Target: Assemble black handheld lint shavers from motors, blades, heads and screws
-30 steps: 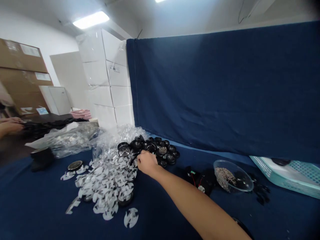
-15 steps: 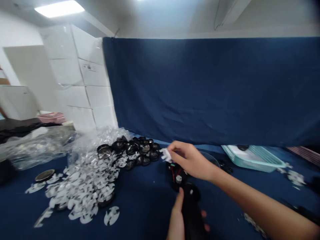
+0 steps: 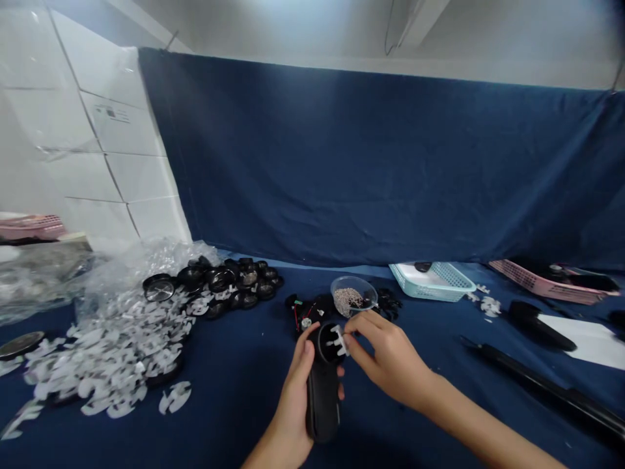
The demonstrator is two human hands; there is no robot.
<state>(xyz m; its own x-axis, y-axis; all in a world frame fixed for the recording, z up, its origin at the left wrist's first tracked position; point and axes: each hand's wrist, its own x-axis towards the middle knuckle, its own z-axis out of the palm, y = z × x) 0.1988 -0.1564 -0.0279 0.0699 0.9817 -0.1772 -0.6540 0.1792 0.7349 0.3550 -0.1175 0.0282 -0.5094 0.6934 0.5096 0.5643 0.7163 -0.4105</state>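
My left hand (image 3: 293,397) grips a black handheld device (image 3: 322,407) upright by its handle, and the device has a round, cup-like head. My right hand (image 3: 385,355) pinches a white die-cut piece (image 3: 338,341) between thumb and fingers, holding it in the mouth of that round head. A heap of similar white cut pieces (image 3: 107,368) lies on the left, with a cluster of black round cases (image 3: 229,281) behind it. Some of the cases are partly buried.
Just ahead of my hands are black parts with red wires (image 3: 303,314) and a clear bowl of grey granules (image 3: 352,296). Beyond lie a teal basket (image 3: 430,282), a pink basket (image 3: 541,283) and long black rods (image 3: 541,384). Crumpled clear plastic (image 3: 141,267) lies at left.
My right hand has gone from the pile to the device's round head, carrying a white piece. My left hand has brought the black device up in front of me, and the view has turned right.
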